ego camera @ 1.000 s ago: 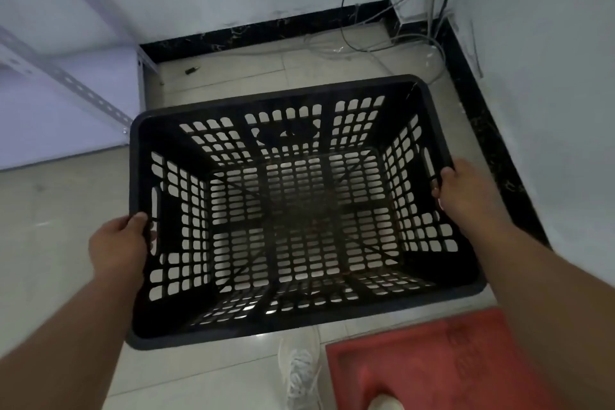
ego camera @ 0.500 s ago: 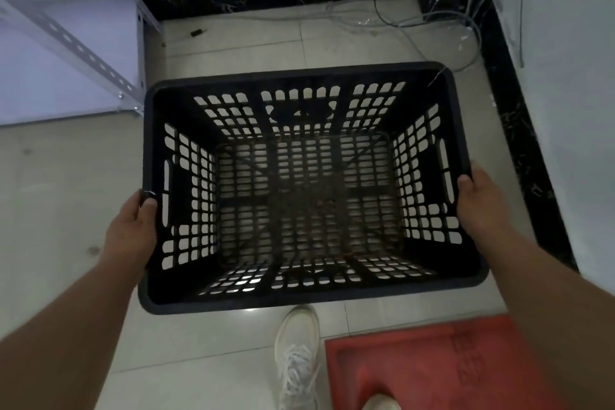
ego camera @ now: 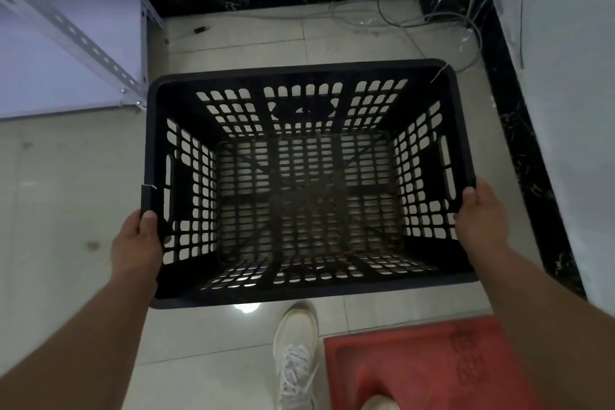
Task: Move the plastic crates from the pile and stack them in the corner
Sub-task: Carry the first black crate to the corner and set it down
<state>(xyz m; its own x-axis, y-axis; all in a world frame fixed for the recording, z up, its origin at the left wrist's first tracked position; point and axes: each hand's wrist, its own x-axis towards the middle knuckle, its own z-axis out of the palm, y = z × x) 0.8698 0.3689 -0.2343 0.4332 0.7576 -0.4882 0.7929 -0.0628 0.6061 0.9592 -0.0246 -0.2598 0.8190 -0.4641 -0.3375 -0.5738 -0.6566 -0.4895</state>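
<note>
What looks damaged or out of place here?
The black crate has a broken rim on its left side, just above the left hand, with a jagged gap. Loose cables sprawl over the floor in the corner where it is headed.

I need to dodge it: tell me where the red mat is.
In the head view, the red mat lies on the floor at bottom right, behind the black crate, beside the white shoe.

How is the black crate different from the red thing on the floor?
The black crate is full of holes; the red thing looks solid. The left hand and right hand hold the black crate; the red thing lies untouched, a shoe toe overlapping it. The crate shows whole; the red thing is cut off.
</note>
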